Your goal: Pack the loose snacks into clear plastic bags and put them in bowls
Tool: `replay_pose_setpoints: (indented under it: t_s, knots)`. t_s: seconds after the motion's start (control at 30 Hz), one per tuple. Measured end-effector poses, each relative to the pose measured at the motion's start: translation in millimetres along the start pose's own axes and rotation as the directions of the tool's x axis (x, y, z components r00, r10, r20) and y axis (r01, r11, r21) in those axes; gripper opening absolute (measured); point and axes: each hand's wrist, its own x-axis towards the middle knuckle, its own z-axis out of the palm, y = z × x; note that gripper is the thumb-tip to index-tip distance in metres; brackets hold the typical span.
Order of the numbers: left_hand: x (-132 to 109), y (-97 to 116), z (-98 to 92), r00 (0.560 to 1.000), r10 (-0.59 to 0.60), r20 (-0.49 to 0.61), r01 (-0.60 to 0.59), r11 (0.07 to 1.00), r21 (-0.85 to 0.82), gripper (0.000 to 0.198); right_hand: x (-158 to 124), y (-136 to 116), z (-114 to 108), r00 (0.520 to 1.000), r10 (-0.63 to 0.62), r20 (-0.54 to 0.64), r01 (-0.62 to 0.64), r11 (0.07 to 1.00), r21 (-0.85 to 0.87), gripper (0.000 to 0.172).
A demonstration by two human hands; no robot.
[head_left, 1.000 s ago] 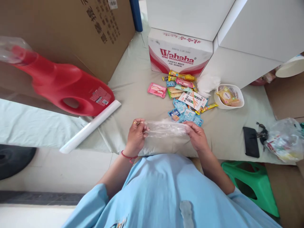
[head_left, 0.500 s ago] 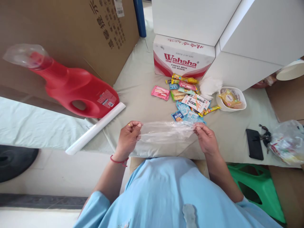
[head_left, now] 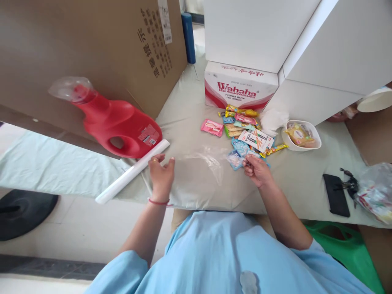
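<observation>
A thin clear plastic bag (head_left: 211, 158) hangs limp over the cloth, one end pinched in my right hand (head_left: 256, 169). The fingers of that hand are closed, just in front of the blue snack packets (head_left: 235, 158). My left hand (head_left: 162, 173) is empty, its thumb and fingers apart, beside a white plastic roll (head_left: 131, 173) that lies slantwise on the table. Beyond the bag lie a pink wafer packet (head_left: 212, 127) and a heap of snacks, with a white breadstick packet (head_left: 256, 139) on top.
A red jug (head_left: 122, 126) leans against a large cardboard box (head_left: 92, 49) at the left. The Wahaba carton (head_left: 240, 87) stands behind the snacks. To the right are a white bowl (head_left: 318, 141) of packaged snacks, a black phone (head_left: 335, 196), keys (head_left: 350, 183) and a filled plastic bag (head_left: 376, 192).
My left hand has let go of the clear bag and moved left, its fingers now apart. The bag, stretched between both hands before, trails from my right hand. The view has shifted slightly.
</observation>
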Motion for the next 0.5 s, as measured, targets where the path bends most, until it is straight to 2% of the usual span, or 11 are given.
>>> replay_pose_setpoints:
  t_s: [0.03, 0.07, 0.1, 0.17, 0.23, 0.3, 0.4, 0.5]
  knots:
    - [-13, 3, 3.4, 0.997, 0.043, -0.057, -0.041, 0.999, 0.026, 0.032, 0, 5, 3, 1.000, 0.001, -0.002, -0.001, 1.000, 0.004, 0.049]
    - [-27, 6, 7.5, 0.997, 0.063, -0.034, -0.063, 0.998, 0.010, 0.030, 0, 9, 6, 1.000, 0.003, -0.006, -0.003, 1.000, 0.010, 0.051]
    - [-41, 8, 12.7, 0.999, 0.036, 0.024, -0.035, 0.998, -0.043, 0.031, 0, 13, 8, 1.000, 0.005, -0.010, -0.005, 1.000, 0.017, 0.052]
    - [-62, 13, 26.2, 0.972, -0.110, 0.206, 0.147, 0.974, -0.174, 0.036, -2, 20, 11, 1.000, 0.011, -0.014, -0.011, 1.000, 0.029, 0.053]
    - [-72, 15, 42.8, 0.909, -0.232, 0.345, 0.328, 0.911, -0.251, 0.043, -3, 25, 13, 1.000, 0.019, -0.014, -0.018, 0.999, 0.033, 0.053]
    - [-72, 16, 59.5, 0.895, -0.249, 0.370, 0.361, 0.892, -0.273, 0.048, -5, 28, 14, 1.000, 0.029, -0.006, -0.029, 0.999, 0.027, 0.052]
    - [-62, 18, 77.6, 0.906, -0.197, 0.374, 0.311, 0.910, -0.273, 0.043, -10, 28, 14, 0.999, 0.041, 0.008, -0.041, 0.999, 0.027, 0.051]
    - [-55, 18, 79.2, 0.867, -0.200, 0.456, 0.360, 0.885, -0.296, 0.030, -15, 26, 6, 0.999, 0.036, -0.025, -0.034, 0.996, 0.084, 0.051]
